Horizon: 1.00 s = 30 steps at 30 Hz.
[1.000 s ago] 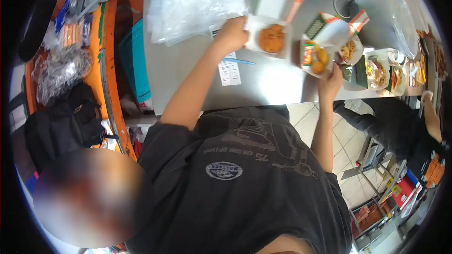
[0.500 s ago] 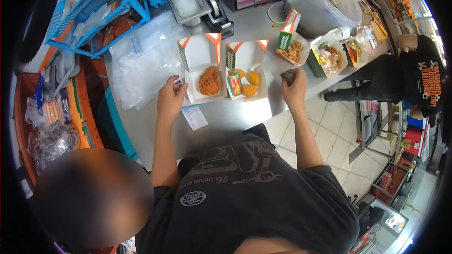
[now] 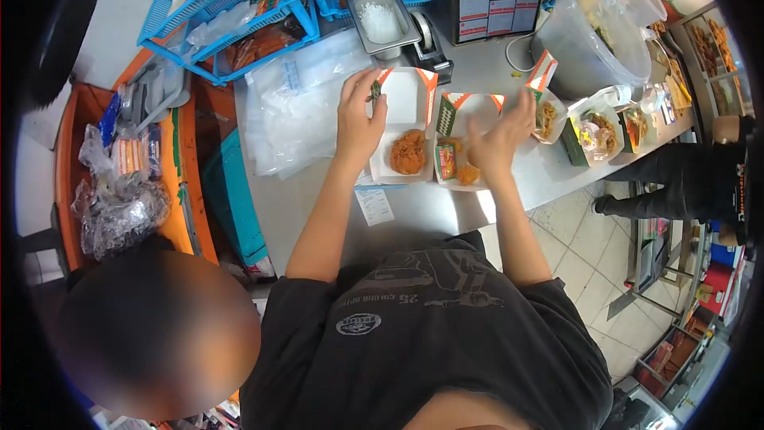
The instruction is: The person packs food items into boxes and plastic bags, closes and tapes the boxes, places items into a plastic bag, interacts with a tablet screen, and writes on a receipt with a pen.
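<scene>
My left hand [image 3: 360,123] is at the left edge of the open box [image 3: 404,103] that holds a fried piece [image 3: 407,153]; its thumb and fingers are curved round the box's lid edge. My right hand [image 3: 503,137], blurred, is spread above a second open box [image 3: 475,103], fingers apart and nothing seen in them. Inside that box lie a green and red sachet [image 3: 446,161] and fried pieces [image 3: 468,173], partly hidden by the hand. Below the first box a paper slip [image 3: 375,207] and a blue strip lie on the metal table [image 3: 302,215].
Clear plastic bags [image 3: 294,111] lie at the left. Behind are blue baskets [image 3: 239,40], a metal tin [image 3: 383,24], a tape dispenser [image 3: 427,44], a tablet [image 3: 495,12] and a large tub [image 3: 593,40]. More filled boxes [image 3: 593,137] stand right, near another person [image 3: 684,179].
My left hand has moved up to the box's lid edge. My right hand, which held a small dark item, has come left over the second box. The camera view has shifted.
</scene>
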{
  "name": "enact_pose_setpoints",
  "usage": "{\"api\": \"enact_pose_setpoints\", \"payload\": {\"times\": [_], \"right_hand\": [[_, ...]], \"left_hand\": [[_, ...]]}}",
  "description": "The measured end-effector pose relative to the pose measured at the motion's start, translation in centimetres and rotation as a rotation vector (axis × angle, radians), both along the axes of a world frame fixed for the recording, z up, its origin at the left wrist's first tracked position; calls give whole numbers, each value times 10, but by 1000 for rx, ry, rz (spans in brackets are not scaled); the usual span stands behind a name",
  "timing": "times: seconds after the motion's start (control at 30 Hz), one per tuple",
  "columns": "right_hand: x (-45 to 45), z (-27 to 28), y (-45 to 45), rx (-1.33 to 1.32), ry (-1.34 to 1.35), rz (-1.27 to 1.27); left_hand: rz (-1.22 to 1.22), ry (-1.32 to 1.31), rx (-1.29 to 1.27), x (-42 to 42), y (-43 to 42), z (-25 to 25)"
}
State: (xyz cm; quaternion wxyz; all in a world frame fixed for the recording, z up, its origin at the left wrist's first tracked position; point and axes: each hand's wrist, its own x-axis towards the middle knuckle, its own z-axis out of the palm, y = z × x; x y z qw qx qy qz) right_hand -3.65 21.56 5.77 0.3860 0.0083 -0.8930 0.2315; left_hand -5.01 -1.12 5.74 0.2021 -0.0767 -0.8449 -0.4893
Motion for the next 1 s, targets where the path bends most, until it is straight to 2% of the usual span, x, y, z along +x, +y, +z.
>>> {"api": "enact_pose_setpoints", "payload": {"times": [0.03, 0.1, 0.17, 0.23, 0.33, 0.37, 0.43, 0.5, 0.57, 0.6, 0.67, 0.73, 0.8, 0.83, 0.87, 0.93, 1.0], "right_hand": [[-10, -27, 17, -239, -112, 50], [-28, -20, 46, -521, -541, 186], [-43, -20, 57, -588, -670, 219], [-52, -12, 56, -438, -494, 153], [-37, 20, 24, -62, 149, 44], [-27, 16, 14, -77, 127, 114], [-9, 1, -16, -292, -1, 492], [-6, -11, -44, -503, -400, 648], [-6, -20, -38, -447, -517, 693], [-4, -26, -32, -419, -577, 717], [10, -47, -18, -172, -387, 887], [28, -61, -8, 116, -230, 1012], [35, -65, -4, 170, -275, 1021], [35, -64, -3, 199, -282, 1024], [37, -64, -2, 229, -291, 1024], [36, -59, -3, 233, -296, 1029], [35, -53, -4, 233, -300, 1023]], "left_hand": [[1, -33, 32, 3, -3, 3], [3, -54, 58, 11, -6, 3], [-5, -21, 42, 17, -7, 2], [16, -20, 17, 22, -3, 5], [41, -17, 26, 22, -2, 3], [43, -19, 38, 22, -1, 1], [40, -10, 64, 21, -1, 4], [3, -11, 70, 22, -3, 3], [-63, -18, 50, 21, -19, -1], [-159, -8, -42, 25, -31, -4], [-352, 7, -223, 40, -56, -14], [-477, 53, -376, 61, -64, -53], [-583, 40, -501, 76, -62, -67], [-578, -12, -431, 77, -58, -66], [-590, -61, -465, 75, -57, -65], [-611, -150, -531, 59, -48, -33], [-548, -29, -489, 42, -13, -29]]}}
